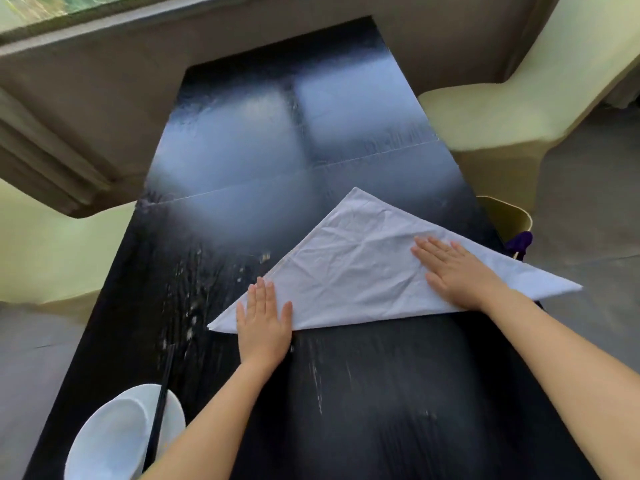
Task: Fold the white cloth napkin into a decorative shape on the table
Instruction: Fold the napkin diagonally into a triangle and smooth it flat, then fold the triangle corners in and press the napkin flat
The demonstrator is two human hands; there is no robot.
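Flat, spread palms of the left hand (264, 318) and right hand (456, 271) press the triangular napkin (349, 271) onto the table (381, 393), whose slick top could let layers slide askew.

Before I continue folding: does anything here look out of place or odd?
Yes. The napkin lies askew, and its right tip hangs over the table edge. Pale smears mark the table beside the left hand.
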